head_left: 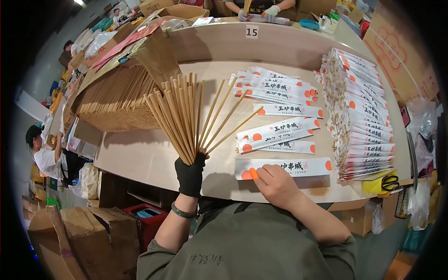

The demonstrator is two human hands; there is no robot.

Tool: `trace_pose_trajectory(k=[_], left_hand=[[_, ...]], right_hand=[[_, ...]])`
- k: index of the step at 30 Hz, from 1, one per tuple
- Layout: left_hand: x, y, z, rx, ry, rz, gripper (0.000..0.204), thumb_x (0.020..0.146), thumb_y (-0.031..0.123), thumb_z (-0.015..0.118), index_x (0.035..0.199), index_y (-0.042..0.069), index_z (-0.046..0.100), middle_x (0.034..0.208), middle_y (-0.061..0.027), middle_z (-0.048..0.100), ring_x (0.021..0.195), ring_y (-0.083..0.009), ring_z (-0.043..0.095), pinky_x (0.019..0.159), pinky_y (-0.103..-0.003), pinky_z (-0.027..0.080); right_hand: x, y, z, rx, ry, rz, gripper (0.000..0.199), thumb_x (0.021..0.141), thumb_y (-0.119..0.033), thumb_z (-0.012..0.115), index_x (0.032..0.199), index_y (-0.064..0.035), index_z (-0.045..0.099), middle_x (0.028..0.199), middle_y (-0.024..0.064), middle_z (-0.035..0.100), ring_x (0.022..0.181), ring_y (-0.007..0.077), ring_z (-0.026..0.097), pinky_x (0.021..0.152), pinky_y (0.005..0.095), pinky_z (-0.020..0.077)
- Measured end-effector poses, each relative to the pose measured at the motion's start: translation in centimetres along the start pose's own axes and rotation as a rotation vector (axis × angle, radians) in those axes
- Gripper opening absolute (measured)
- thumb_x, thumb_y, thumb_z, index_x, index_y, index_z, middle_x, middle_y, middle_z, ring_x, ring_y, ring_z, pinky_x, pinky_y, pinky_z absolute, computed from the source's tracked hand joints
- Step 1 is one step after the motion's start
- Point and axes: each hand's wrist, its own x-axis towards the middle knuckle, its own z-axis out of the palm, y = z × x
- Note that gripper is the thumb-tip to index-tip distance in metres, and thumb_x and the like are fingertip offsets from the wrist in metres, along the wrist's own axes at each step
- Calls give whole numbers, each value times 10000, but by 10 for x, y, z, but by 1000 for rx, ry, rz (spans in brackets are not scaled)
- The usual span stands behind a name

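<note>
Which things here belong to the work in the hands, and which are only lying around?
In use:
left hand, gloved, gripping a fan of chopsticks
right hand pressing on a paper sleeve
loose sleeves
stacked sleeves
chopstick pile

Lying about:
scissors
cardboard boxes

I see a fan of wooden sticks (186, 116) upright at near left; a flat white sleeve (289, 167) lies near right.

Packing workshop, small factory floor. Long shared worktable (140, 158) with numbered station tag (252, 31); bulk pile of wooden sticks (116, 105); stacked paper sleeves (359, 116) in quantity. Cardboard cartons (70, 233) on floor, plastic bags around. Other workers seated: one opposite (256, 9), one at left (44, 156).
</note>
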Motion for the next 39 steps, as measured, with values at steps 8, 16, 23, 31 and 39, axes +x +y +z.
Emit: trace_pose_trajectory(k=[8,16,23,31,39], left_hand=[[-1,-18,-24,122,-13,-13,156,844,176,658,883,25,644,710,7,572,576,-49,477,520,-198,364],[-6,-14,-56,275,-81,26,222,814,167,732,907,-12,640,785,-39,652,720,-107,588,660,-279,482],[-9,3,-67,337,-179,57,148,825,107,705,903,3,636,771,-2,622,708,-85,558,657,-262,465],[1,18,-60,226,-366,39,226,820,134,708,988,-8,654,892,-77,690,808,-142,644,741,-295,514],[2,8,13,41,-174,27,206,859,214,686,861,12,650,645,-2,591,553,-83,540,513,-243,441]], right_hand=[[-3,3,3,259,153,244,164,722,-86,753,798,-19,625,820,93,583,727,262,585,589,340,465],[11,15,-12,735,129,711,148,784,-54,731,761,-5,594,751,29,506,632,114,461,556,248,383],[20,27,-32,956,146,861,178,770,-49,761,750,6,593,747,-24,480,619,34,401,543,203,339],[30,29,-23,353,220,250,152,736,-99,741,785,-13,626,764,48,558,670,177,542,564,285,431],[57,17,-16,31,196,191,161,737,-77,629,894,-45,636,835,77,556,776,247,564,678,365,454]])
